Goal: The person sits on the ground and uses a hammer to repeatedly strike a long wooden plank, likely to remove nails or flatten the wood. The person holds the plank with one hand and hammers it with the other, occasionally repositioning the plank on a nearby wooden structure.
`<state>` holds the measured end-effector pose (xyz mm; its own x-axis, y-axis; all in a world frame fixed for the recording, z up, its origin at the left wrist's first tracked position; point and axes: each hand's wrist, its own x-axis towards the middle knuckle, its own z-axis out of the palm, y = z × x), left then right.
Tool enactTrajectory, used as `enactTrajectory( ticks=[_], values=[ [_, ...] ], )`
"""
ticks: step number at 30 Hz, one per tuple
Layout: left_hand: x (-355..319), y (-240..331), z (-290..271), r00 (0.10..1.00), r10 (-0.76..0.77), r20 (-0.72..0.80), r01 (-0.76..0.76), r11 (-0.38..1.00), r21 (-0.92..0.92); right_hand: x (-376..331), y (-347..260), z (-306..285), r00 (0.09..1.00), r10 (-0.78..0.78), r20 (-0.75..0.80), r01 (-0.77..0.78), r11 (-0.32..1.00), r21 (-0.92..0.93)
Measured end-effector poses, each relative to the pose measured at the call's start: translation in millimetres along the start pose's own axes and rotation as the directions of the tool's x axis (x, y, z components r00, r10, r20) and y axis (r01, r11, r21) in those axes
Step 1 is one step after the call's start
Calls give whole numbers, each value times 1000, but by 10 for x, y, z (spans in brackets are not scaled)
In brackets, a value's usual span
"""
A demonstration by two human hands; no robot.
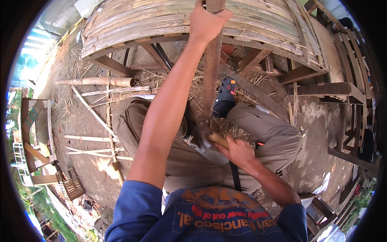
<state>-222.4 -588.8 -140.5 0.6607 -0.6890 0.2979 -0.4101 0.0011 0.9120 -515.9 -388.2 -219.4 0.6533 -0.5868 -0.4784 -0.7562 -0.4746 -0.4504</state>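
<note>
My left hand, arm stretched far forward, is closed around an upright wooden post. The post runs down between my legs, in front of the slatted bamboo platform. In my right hand is a hammer, gripped by its pale wooden handle. The hammer's head is smeared by motion close to the foot of the post, and I cannot tell whether the two touch. A dark clog with small coloured charms is on one foot, right of the post.
A thick bamboo pole and several thin strips lie on the dirt floor at the left. A wooden plank slants under the platform at the right. Wooden bench framing stands farther right, and a slatted crate sits lower left.
</note>
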Motion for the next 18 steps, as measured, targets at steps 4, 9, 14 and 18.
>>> enactTrajectory(
  ticks=[4, 9, 14, 18],
  values=[
    [-3, -11, -1, 1000, 2, 6, -2, 1000, -16, -110, -172, 106, 913, -339, -228, 344, 939, -21],
    [3, -18, 15, 1000, 10, 2, -10, 1000, 6, 113, 33, 86, 998, -4, -57, 3, 1000, -18],
    [-22, 24, 9, 1000, -8, 25, 8, 1000, -3, -191, -261, 116, 909, -312, -277, 316, 948, -29],
    [-20, -85, 19, 998, 52, 39, -54, 998, 43, 221, 85, 262, 997, 12, -74, -13, 1000, -22]
  ],
)
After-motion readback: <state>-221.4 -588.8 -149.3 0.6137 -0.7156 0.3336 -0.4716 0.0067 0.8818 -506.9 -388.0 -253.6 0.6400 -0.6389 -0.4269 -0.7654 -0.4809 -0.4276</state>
